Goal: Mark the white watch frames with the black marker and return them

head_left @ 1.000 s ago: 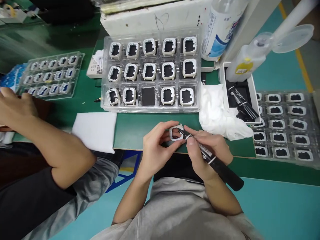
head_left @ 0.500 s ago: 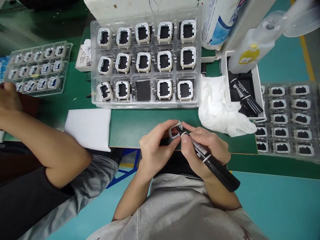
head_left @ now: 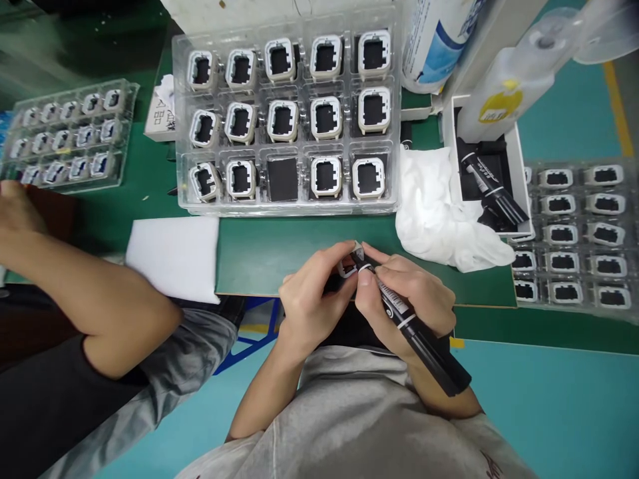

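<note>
My left hand [head_left: 313, 293] is closed around a small white watch case [head_left: 348, 269], pinched between thumb and fingers at the table's front edge. Fingers and the marker tip hide much of the case. In my right hand [head_left: 407, 299] is a black marker pen [head_left: 422, 342], its tip end at the case and its thick rear end slanting down toward my body. Beyond my hands stands a clear plastic tray [head_left: 239, 207] of similar white cases in rows, with one front-row pocket [head_left: 283, 179] showing only its black lining.
A white cloth [head_left: 424, 199] lies right of the tray, beside a white box [head_left: 522, 173] holding markers. Bottles [head_left: 504, 100] stand behind. Another tray [head_left: 574, 303] is far right. At left are a folded white sheet [head_left: 172, 259], a further tray [head_left: 70, 133] and a co-worker's arm [head_left: 120, 306].
The marker has swung slightly, its rear end moving down and left. The watch case is turned and more hidden by the marker. The view has shifted a little; both grips stay.
</note>
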Demonstrator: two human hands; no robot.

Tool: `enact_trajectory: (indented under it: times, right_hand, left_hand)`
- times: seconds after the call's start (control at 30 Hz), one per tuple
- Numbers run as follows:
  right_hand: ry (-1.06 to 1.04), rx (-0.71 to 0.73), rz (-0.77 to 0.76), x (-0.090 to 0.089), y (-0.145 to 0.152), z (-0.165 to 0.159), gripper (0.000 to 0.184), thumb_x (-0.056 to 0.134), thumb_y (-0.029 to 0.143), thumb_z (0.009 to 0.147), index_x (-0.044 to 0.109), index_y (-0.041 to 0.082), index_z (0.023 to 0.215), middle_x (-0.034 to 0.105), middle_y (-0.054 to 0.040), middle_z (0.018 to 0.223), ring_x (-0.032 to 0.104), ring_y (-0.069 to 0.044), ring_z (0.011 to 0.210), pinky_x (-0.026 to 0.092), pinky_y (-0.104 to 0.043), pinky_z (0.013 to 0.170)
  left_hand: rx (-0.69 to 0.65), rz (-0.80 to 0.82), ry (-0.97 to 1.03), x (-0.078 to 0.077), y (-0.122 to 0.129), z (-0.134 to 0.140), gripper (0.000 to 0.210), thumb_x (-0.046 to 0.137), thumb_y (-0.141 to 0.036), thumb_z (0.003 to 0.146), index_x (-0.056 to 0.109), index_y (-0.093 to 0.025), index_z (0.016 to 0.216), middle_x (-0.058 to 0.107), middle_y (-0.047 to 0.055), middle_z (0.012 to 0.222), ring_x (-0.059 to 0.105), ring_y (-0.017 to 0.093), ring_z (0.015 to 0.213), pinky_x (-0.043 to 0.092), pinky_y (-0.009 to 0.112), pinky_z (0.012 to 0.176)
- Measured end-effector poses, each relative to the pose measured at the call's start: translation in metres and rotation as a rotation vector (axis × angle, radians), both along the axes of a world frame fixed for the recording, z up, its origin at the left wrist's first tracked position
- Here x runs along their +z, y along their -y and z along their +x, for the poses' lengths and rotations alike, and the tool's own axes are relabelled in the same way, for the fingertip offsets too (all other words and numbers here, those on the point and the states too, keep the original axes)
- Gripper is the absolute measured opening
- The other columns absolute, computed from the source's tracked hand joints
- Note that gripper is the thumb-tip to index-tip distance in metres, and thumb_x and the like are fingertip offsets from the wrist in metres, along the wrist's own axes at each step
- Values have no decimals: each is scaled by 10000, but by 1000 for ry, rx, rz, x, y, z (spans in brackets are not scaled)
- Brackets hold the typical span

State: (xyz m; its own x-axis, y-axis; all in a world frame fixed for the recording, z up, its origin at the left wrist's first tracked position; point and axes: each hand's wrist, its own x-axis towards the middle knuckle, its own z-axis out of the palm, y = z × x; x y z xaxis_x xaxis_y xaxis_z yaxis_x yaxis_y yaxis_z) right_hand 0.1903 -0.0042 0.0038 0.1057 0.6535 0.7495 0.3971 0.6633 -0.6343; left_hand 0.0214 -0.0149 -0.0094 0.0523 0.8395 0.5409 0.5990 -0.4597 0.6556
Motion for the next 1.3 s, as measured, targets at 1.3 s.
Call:
enact_trajectory:
  times: [1.3]
  right_hand:
    - [23,80,-64,4,5,6,302,833,16,1096,719,294,1127,873,34,909,942,-214,808,916,-427,1056]
  left_hand:
    - [58,-8,8,-7,3,-3,220,910,-346,1199,926,-288,1411,991,22,1164,934,177,873,786,271,841]
